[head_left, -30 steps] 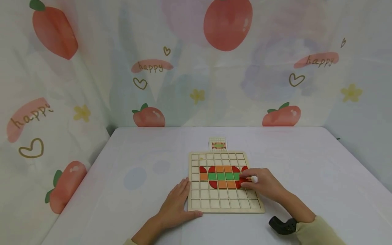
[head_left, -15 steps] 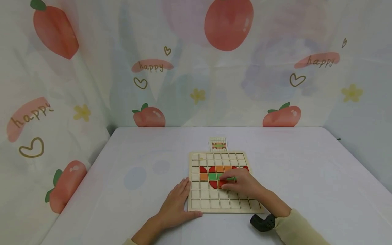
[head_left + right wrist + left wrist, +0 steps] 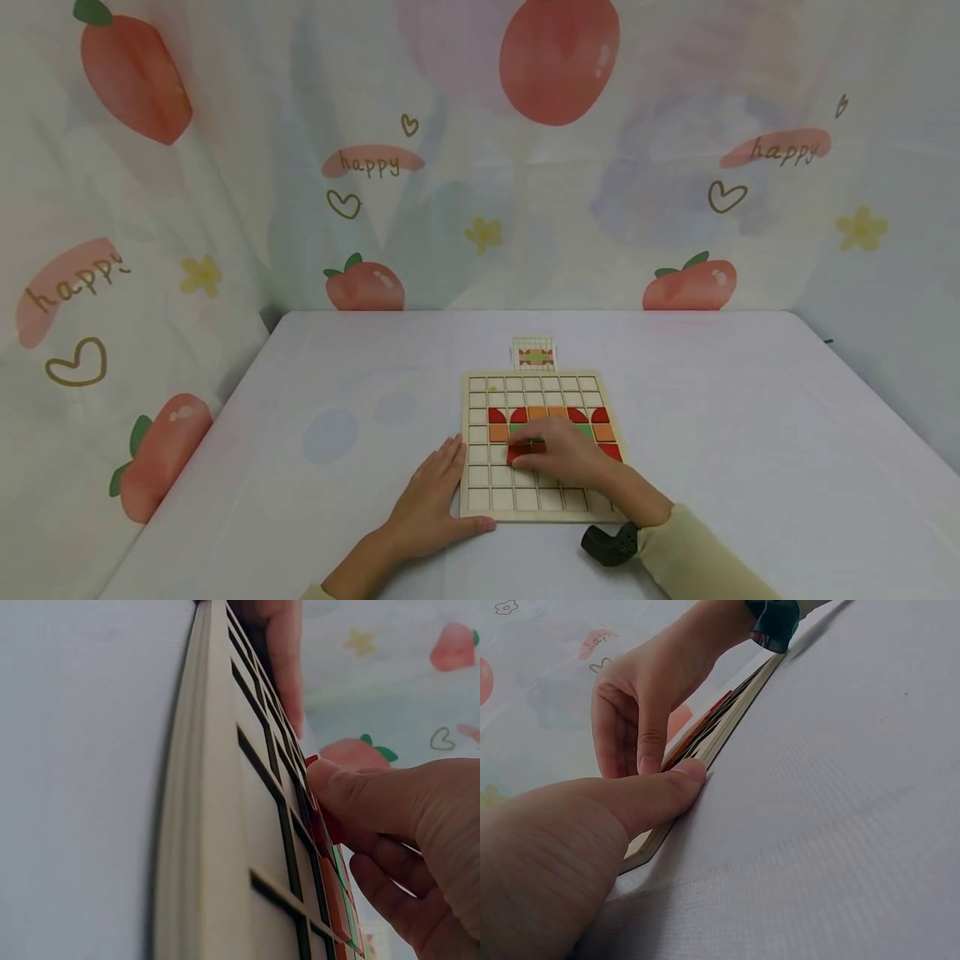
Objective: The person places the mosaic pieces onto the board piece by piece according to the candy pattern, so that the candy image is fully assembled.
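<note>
The wooden grid board [image 3: 551,500] lies on the table with red, orange and green tiles set in its middle rows. Over the board, my right hand [image 3: 562,450] pinches a red tile [image 3: 516,455] between thumb and fingers, near the left part of the pattern's lower row. In the right wrist view, red [image 3: 330,825] shows behind the thumb; the tile's full shape is hidden. My left hand [image 3: 435,500] rests at the board's front left corner, fingers straight along the left side and thumb at the front edge. Part of the pattern is covered by my right hand.
Beyond the board's back edge lies a small pattern card [image 3: 535,353] with a similar coloured design. A black curved device [image 3: 609,545] sits at my right wrist. A printed cloth backdrop [image 3: 480,167] stands behind the white table [image 3: 300,500].
My right hand has moved left across the board from the right end of the pattern. An orange tile and a red tile at that end are now uncovered. The left hand stays put.
</note>
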`<action>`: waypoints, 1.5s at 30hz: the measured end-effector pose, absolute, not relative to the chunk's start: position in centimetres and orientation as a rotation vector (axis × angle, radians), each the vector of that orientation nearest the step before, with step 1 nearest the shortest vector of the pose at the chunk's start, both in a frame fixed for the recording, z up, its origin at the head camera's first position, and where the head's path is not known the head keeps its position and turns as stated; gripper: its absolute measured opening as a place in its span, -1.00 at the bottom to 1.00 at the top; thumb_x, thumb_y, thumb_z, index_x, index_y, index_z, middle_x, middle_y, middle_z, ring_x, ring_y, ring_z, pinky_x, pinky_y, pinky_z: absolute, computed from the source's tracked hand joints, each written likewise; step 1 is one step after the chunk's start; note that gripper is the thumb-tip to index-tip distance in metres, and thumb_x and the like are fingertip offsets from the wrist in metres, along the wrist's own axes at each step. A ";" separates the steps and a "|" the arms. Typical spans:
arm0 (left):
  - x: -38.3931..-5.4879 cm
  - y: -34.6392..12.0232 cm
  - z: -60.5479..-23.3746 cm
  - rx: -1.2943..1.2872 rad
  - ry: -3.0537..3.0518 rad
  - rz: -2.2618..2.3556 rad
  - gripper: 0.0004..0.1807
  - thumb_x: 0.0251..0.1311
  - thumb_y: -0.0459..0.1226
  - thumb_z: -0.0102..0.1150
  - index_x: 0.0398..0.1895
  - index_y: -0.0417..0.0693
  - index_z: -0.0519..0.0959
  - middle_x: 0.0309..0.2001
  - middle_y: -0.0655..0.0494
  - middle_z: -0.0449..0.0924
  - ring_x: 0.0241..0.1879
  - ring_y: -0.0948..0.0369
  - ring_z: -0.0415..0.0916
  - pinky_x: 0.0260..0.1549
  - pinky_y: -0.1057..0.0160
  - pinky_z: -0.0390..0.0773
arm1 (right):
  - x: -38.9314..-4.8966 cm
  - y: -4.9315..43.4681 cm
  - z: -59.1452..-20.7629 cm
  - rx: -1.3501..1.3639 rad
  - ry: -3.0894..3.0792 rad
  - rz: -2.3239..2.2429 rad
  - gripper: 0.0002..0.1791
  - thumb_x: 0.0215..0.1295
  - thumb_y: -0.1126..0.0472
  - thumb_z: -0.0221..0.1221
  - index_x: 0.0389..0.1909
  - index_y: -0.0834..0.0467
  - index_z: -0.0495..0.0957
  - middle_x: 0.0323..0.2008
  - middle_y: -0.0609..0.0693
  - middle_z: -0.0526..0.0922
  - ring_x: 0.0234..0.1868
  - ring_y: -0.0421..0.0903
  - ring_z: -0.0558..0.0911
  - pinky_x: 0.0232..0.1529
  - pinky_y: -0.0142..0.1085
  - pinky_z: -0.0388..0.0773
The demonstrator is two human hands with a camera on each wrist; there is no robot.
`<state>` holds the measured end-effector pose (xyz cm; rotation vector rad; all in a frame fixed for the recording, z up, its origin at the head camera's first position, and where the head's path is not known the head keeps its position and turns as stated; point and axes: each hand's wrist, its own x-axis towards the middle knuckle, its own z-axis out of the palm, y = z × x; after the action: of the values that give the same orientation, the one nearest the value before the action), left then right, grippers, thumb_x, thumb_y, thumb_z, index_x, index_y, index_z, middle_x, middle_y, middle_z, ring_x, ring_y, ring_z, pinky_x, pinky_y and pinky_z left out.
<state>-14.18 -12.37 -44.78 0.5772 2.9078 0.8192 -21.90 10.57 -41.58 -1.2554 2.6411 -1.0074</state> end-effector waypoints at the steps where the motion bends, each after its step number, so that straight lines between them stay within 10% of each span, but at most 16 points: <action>1: -14.2 -12.4 -44.8 0.575 2.907 0.820 0.18 -0.10 0.43 -0.04 0.42 -0.20 -0.04 0.43 0.01 -0.14 0.39 0.11 -0.22 0.26 -0.02 -0.05 | -21.9 10.4 -41.6 -1.245 2.640 -0.999 -0.72 0.11 0.18 0.29 -0.14 0.16 0.64 -0.23 -0.11 0.65 -0.27 -0.22 0.54 -0.19 -0.33 0.53; 45: -14.1 -12.3 -44.8 0.587 2.920 0.832 0.17 -0.08 0.40 0.00 0.41 -0.23 -0.01 0.42 -0.02 -0.10 0.39 0.08 -0.19 0.25 -0.04 -0.03 | -21.2 10.6 -41.0 -1.216 2.647 -1.060 -0.79 0.10 0.31 0.28 -0.20 0.17 0.63 -0.25 -0.08 0.64 -0.19 -0.14 0.56 -0.16 -0.25 0.52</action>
<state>-14.07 -12.33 -44.80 0.5875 2.9195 0.8316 -21.24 10.61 -40.96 -1.2161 2.6466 -1.0605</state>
